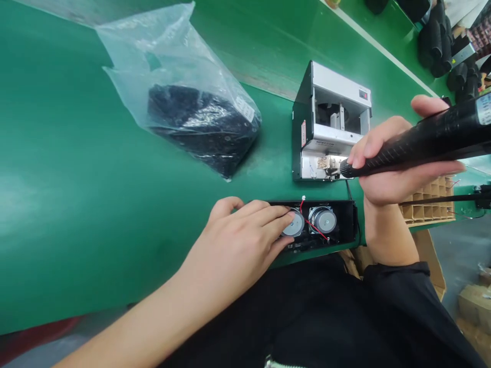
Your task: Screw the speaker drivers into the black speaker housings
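Observation:
My right hand (399, 158) is wrapped round a black electric screwdriver (425, 140). The screwdriver's tip is at the front outlet of a silver-and-black screw feeder (337, 110). Below the feeder lies a long black speaker housing (347, 217). Two round speakers sit in it with their grey backs up. Over its left part rests my left hand (249, 232), its fingers curved round the left speaker (294, 224). The right speaker (322, 221) is uncovered, and a red wire (316, 230) with a small white plug runs across the housing. My left hand hides the housing's left end.
A clear plastic bag (203, 112) with black parts inside lies at the back left of the green table (76, 179). Beside my right wrist is a cardboard divider box (433, 202). Black cylindrical parts (435, 43) stand at the far right, near another person's checked sleeve.

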The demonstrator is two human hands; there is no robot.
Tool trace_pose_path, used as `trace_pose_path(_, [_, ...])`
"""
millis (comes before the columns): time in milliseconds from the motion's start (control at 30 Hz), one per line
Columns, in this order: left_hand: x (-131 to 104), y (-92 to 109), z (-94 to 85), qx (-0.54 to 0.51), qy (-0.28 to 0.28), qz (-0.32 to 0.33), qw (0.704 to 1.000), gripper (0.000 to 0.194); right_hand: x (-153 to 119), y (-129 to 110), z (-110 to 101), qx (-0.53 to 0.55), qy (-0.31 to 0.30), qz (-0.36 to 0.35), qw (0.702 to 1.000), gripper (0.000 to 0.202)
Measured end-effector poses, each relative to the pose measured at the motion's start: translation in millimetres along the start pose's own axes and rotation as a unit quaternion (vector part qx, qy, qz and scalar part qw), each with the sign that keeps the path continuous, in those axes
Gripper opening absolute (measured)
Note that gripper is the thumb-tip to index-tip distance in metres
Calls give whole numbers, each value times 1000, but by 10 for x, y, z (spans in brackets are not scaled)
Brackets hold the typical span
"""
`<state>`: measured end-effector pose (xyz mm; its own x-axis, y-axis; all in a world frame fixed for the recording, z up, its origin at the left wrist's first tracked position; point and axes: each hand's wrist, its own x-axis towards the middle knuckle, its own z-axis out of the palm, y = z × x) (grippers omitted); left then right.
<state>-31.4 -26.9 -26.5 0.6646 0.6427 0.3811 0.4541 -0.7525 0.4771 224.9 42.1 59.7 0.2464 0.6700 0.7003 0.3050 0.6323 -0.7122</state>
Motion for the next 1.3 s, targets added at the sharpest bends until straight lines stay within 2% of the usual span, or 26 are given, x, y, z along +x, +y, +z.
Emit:
trace_pose_path(133, [25,-11,-11,-6,-1,0,1000,30,-6,-11,42,-49,24,10,998,78])
trace_pose_path(200, [38,-21,-13,-11,-7,1,1000,27,-23,-109,0,-48,23,12,999,77])
trace_pose_path(267, [47,-28,-16,-15,-13,1,1000,25,-67,-312,-89,10,5,25,1000,65])
trace_pose_path(333, [52,-34,-24,-18,-21,-2,1000,25,-145,-586,-209,70,-29,80,994,51])
trace_pose_path(433, [59,-44,-45,-26,-38,-8,999,21,-327,-950,-369,85,-61,158,982,45])
trace_pose_path(500, [68,-47,-61,-34,-49,-11,998,16,-486,-1069,-414,86,-53,171,980,43])
trace_pose_path(633, [97,-32,-87,-46,-61,-24,997,10,-798,-1039,-347,102,-21,181,978,43])
trace_pose_path(733, [116,-9,-101,-39,-74,-28,996,7,-930,-947,-270,100,-22,169,980,46])
trace_pose_path(1300, [111,33,-110,-51,-92,-44,993,13,-1002,-800,-231,113,-73,159,978,56])
